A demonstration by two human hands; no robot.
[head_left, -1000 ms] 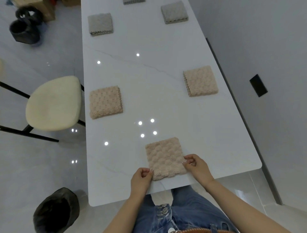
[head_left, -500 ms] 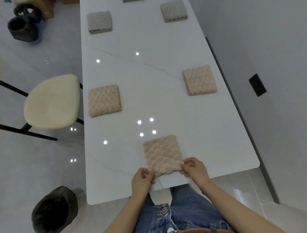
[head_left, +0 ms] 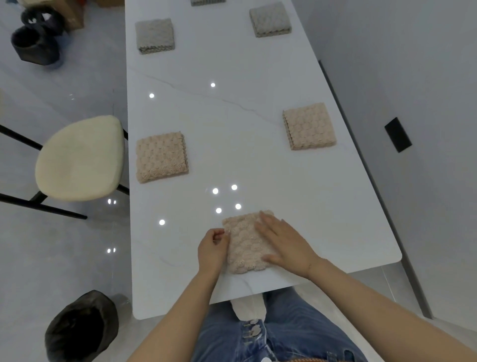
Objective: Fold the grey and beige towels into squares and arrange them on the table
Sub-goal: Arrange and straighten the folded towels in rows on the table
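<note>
A folded beige towel (head_left: 244,245) lies near the front edge of the white table (head_left: 245,103). My right hand (head_left: 286,241) lies flat on its right half, fingers straight. My left hand (head_left: 213,249) is curled at the towel's left edge and seems to pinch it. Two more folded beige squares sit further back, one on the left (head_left: 161,156) and one on the right (head_left: 308,126). Behind them lie folded grey squares, one on the left (head_left: 154,35) and one on the right (head_left: 269,18). The near edge of a third grey towel (head_left: 207,2) shows at the top.
A cream stool (head_left: 78,157) with black legs stands left of the table. A dark bag (head_left: 82,326) lies on the floor at the lower left, and a black bag (head_left: 36,38) at the upper left. A grey wall runs close along the table's right side.
My right hand let go of the towel's near right corner and now lies flat on top. My left hand moved from the near left corner up along the left edge.
</note>
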